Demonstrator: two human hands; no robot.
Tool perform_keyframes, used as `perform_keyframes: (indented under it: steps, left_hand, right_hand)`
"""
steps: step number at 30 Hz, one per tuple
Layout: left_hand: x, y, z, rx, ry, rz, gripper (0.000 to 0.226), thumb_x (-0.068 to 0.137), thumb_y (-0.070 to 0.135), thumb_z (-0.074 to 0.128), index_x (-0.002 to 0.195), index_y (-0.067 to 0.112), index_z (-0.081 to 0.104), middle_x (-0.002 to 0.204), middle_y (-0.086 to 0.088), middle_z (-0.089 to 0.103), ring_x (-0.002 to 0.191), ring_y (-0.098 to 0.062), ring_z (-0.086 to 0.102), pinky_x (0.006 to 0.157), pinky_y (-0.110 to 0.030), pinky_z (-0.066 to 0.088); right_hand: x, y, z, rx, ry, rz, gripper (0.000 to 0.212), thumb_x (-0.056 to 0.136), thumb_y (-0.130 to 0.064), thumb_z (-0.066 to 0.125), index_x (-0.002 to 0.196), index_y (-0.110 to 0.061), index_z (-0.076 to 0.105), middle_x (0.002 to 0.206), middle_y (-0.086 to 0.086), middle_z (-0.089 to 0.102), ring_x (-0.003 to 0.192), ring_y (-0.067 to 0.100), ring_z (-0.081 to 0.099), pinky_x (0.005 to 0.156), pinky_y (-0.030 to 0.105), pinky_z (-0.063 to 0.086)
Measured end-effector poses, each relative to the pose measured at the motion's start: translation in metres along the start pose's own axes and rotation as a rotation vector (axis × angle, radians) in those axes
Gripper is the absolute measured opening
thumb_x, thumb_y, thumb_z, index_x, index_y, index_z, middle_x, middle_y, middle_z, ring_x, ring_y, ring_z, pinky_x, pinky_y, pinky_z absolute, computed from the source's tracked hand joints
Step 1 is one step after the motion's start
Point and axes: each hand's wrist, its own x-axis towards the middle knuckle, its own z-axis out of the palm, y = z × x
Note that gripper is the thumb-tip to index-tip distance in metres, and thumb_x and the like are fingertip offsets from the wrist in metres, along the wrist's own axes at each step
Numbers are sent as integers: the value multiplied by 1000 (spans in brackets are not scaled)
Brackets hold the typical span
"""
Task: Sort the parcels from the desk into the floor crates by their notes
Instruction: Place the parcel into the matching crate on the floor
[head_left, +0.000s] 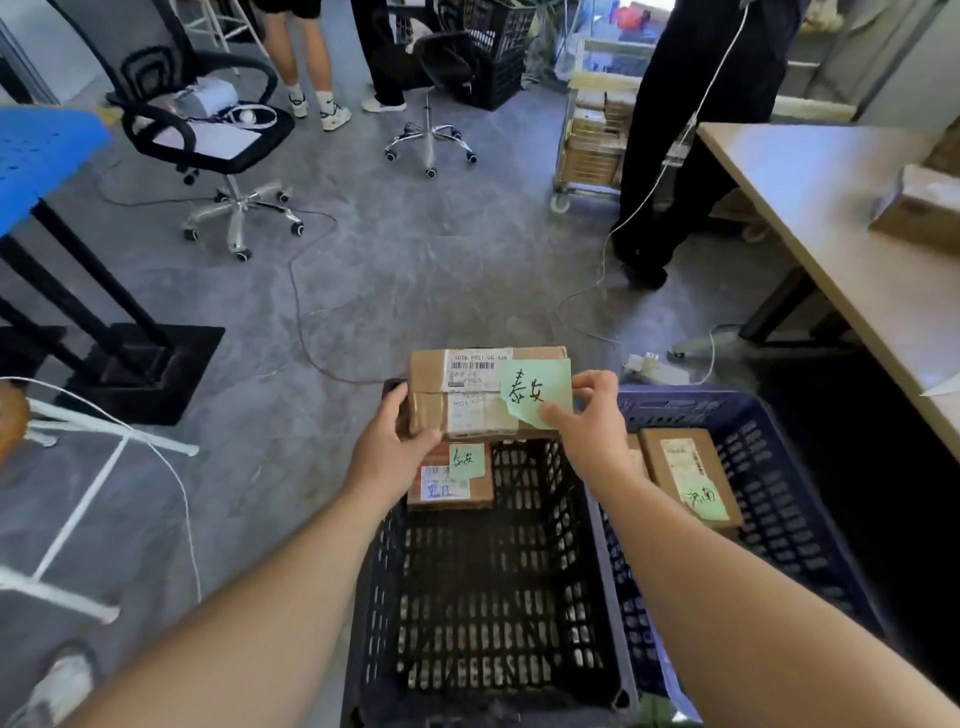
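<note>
Both hands, left hand (397, 434) and right hand (589, 415), clasp the brown cardboard parcel (457, 395) over the black slatted plastic crate (493, 582), its green handwritten note (537, 392) matching the one on the parcel already inside.

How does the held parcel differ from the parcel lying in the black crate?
The held parcel is above the black crate's far rim, gripped by the left hand and right hand; the crate parcel lies on the crate's bottom. The big note on the held parcel sits at its right end; the small note on the crate parcel, at its far edge. Both are brown cardboard with green notes bearing the same characters.
</note>
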Motion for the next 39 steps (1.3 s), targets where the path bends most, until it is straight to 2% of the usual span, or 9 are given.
perform_keyframes:
  steps: [3,6,8,12,18,29,32,35,39]
  left_hand:
    - [12,-21,3,21,11,-25,68,94,21,62,151,31,28,128,-3,61,101,-15,59,77,-21,46]
    - [27,-46,13,48,13,-63,63,95,21,60,150,32,31,127,0,62,95,-10,58,63,-10,39]
    - [37,-64,22,72,18,-89,62,95,21,60,149,33,32,126,0,62,99,-11,57,71,-13,42]
    - [62,-99,45,158,41,-127,62,96,23,57,149,38,29,130,2,60,112,-19,58,94,-35,47]
    - [95,-155,92,247,7,-194,63,96,12,49,151,33,27,142,-1,45,116,-20,52,96,-33,45]
    - [173,-233,134,341,22,-255,56,96,14,51,148,27,35,142,0,39,112,-14,48,79,-24,43]
    - [186,-245,138,413,-4,-299,56,96,15,51,148,20,32,151,-3,27,126,-20,44,92,-30,46]
    - [184,-245,143,496,-66,-307,59,99,12,45,152,21,23,163,1,-3,144,-26,26,103,-32,38]
    - [184,-236,138,553,-64,-296,59,99,12,46,151,27,23,163,5,-10,145,-25,25,94,-31,43]
  right_hand:
    - [4,17,14,-29,-12,-26,38,92,-3,61,111,-27,38,96,-20,50,101,7,57,75,21,51]
    - [16,41,27,-151,-64,-28,27,92,-10,61,105,-32,50,120,-6,59,104,13,59,74,24,53]
    - [26,61,35,-253,-102,-24,19,94,-14,58,105,-30,58,129,0,58,100,14,57,65,20,46]
    - [45,102,50,-338,-150,-27,28,95,-13,56,117,-31,58,134,-4,55,91,13,58,70,24,48]
    - [79,174,78,-489,-218,-18,41,96,-6,52,132,-26,55,144,0,45,126,18,46,99,25,39]
    - [157,266,149,-500,-231,37,42,97,-9,50,135,-27,52,145,-1,43,122,16,48,90,20,42]
    - [171,275,171,-537,-264,38,44,96,-7,48,135,-26,54,146,-2,42,125,19,47,100,27,43]
    - [176,284,177,-529,-277,83,44,95,-8,47,134,-29,55,146,-6,41,124,16,46,98,21,39]
    - [181,277,167,-605,-354,69,44,93,-18,56,135,-31,55,149,0,36,131,23,42,101,27,39]
